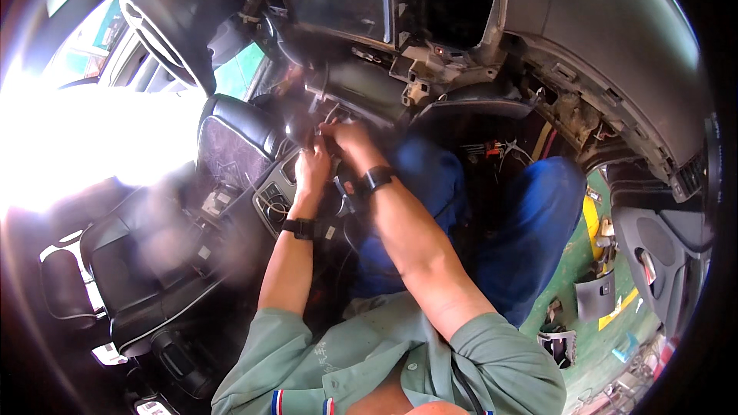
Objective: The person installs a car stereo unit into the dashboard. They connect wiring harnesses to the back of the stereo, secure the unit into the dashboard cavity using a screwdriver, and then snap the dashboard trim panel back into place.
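Left hand (pixel 314 160) and right hand (pixel 348 138) are curled in close together, can't tell how tightly or around what. They're by the console (pixel 283 183), left of the legs (pixel 530 215). Risk imo: the left wristband (pixel 298 228) sits near that loose wire (pixel 269 204) and could snag it.

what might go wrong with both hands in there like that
Left hand and right hand are close together near the console, so they might get pinched or scraped. The right wristband could snag in that tight space. Tools show between the trouser legs, where a shift might knock them.
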The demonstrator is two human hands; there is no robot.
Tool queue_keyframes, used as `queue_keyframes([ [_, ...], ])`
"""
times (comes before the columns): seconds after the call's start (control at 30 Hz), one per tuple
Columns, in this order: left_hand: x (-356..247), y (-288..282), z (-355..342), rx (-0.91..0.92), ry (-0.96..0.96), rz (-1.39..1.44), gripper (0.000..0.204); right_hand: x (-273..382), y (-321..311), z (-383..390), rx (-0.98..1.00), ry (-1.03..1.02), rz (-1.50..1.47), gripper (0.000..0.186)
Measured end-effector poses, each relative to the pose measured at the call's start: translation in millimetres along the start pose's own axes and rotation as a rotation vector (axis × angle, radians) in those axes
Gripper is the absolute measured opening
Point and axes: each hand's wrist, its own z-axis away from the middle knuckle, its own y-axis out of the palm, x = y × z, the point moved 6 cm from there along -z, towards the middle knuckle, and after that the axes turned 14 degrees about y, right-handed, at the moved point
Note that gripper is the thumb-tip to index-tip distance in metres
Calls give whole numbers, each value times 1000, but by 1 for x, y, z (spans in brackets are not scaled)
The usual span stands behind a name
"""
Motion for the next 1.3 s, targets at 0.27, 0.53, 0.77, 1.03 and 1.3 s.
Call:
queue_keyframes([
  [0.27, -8, 3, -2, -33, 56, -379, 56, 12, -2, 9, 38, 13, 207, 44],
  [0.53, 58, 10, -24, -20, 372, -243, 29, -1, 27, 45, 231, 187, -93, 15],
  [0.77, 7, -13, 11, -27, 10, -89, 68, 8, 5, 17, -145, -103, 409, 24],
  [1.03, 0, 4, 6, -81, -7, -321, 56, 15, 2, 31, 86, 5, 24, 16],
  [1.3, -10, 3, 4, -6, 275, -542, 33, -1, 15, 32, 300, 224, -326, 11],
])
